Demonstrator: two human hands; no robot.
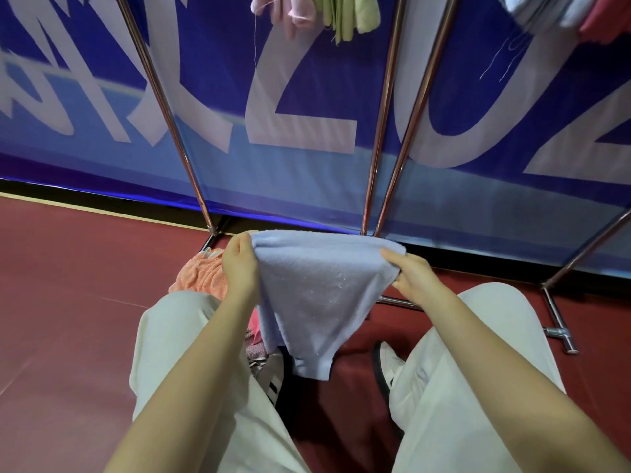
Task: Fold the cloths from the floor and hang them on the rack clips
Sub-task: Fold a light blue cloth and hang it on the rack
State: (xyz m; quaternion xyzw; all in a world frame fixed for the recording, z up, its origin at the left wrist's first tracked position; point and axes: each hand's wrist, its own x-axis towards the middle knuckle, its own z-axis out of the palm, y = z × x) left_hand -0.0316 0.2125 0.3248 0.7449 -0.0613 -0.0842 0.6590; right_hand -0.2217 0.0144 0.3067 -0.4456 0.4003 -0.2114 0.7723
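Observation:
I hold a light blue cloth stretched between both hands, above my knees. My left hand grips its upper left corner and my right hand pinches its upper right corner. The cloth hangs down in a tapering fold toward my shoes. An orange cloth lies on the red floor behind my left hand, and a pink and patterned cloth peeks out under my left forearm. At the top, pink, green and further cloths hang from the rack.
The rack's metal legs slant down to the floor in front of a blue banner with large white letters. A base bar with a foot lies at the right. My white trousers and black-and-white shoes fill the foreground.

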